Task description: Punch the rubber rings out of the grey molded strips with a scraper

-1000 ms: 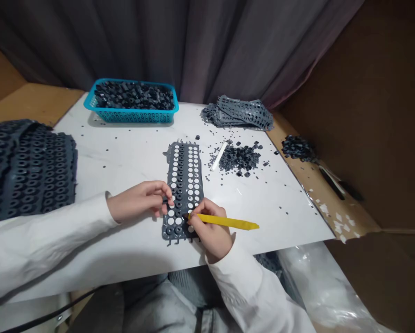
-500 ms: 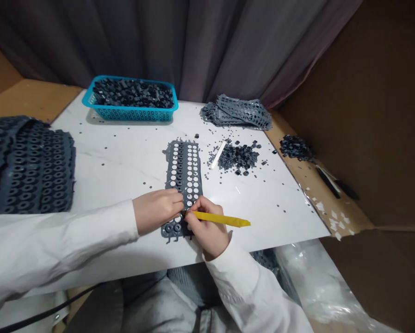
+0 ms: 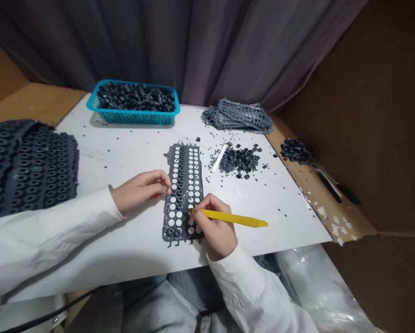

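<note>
A dark grey rubber sheet lies lengthwise before me on the white table. Rows of round holes show white through it, and other rows still hold dark ring-shaped pieces. My right hand grips a slim yellow-handled tool like a pen, its tip hidden by the fingers at the sheet's lower right part. By the sheet's left edge, my left hand has its thumb and fingertips drawn together. Whatever they pinch, if anything, is too small to make out.
A blue basket of dark pieces stands at the back. Punched sheets lie back right, near a heap of small dark bits and a white stick. Stacked ringed sheets fill the left. Another dark pile is beyond the right edge.
My left hand has drawn back from the middle of the sheet to its left edge. My right hand stays over the lower right part, still holding the yellow tool. The view has shifted slightly.
</note>
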Demonstrator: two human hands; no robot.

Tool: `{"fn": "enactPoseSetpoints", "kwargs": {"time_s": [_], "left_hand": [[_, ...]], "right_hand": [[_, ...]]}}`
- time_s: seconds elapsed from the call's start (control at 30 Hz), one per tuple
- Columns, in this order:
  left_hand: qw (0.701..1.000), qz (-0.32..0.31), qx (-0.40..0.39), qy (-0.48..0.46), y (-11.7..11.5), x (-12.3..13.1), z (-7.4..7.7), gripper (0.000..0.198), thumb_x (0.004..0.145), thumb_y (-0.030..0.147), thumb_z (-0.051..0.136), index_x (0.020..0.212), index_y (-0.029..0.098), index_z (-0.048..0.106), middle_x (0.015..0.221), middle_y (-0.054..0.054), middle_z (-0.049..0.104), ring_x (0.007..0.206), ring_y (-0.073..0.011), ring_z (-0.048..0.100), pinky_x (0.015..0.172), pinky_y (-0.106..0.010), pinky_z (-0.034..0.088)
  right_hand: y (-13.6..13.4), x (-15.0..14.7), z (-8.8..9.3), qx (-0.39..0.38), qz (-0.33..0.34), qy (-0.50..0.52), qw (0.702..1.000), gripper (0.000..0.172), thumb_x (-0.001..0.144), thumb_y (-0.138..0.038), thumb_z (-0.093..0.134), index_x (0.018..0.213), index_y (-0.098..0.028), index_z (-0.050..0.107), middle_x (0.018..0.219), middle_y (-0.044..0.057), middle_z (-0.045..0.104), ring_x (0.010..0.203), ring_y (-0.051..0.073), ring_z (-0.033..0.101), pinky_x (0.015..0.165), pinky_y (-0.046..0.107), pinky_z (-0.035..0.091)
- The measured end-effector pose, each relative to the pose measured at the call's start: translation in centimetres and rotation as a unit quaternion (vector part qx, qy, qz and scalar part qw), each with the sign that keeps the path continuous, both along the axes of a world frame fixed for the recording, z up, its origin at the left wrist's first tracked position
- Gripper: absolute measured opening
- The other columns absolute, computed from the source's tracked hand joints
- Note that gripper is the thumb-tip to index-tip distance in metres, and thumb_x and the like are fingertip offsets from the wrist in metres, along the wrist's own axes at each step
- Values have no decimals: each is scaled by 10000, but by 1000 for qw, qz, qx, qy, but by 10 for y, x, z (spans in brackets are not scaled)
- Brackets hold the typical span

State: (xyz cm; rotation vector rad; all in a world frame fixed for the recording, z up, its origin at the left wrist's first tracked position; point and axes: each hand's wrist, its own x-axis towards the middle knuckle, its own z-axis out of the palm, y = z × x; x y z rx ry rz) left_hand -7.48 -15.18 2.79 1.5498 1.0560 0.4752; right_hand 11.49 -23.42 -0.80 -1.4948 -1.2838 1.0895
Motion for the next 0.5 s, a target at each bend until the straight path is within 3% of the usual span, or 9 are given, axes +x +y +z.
{"fn": "enactPoseSetpoints", "kwargs": {"time_s": [0.07,0.13,0.27,0.5], "left_hand": [[999,-24,21,15,-3,3,-10,77,741,196,466,804,159,492,695,10,537,584,-114,475,529,-220,377],[989,-85,108,57,-5,6,-17,123,730,165,473,843,160,522,735,7,557,644,-126,507,587,-232,405],[930,-224,272,103,-7,11,-23,277,781,101,419,982,161,601,861,-43,597,775,-153,562,719,-261,437],[861,-281,396,150,-7,18,-25,212,848,155,451,946,154,639,838,-59,581,749,-159,567,671,-251,452]], "right_hand": [[5,0,1,10,4,-21,1000,98,715,-205,543,634,-186,490,544,-24,558,497,105,509,485,203,385],[9,-2,-1,11,16,-37,999,96,706,-196,542,623,-183,494,539,-25,552,492,102,505,488,202,388],[11,-5,-8,14,15,-41,999,89,709,-192,523,630,-186,484,531,-31,540,480,100,493,479,200,384],[10,-5,-9,12,12,-47,999,89,710,-186,516,631,-191,476,521,-35,532,470,99,485,471,202,381]]}}
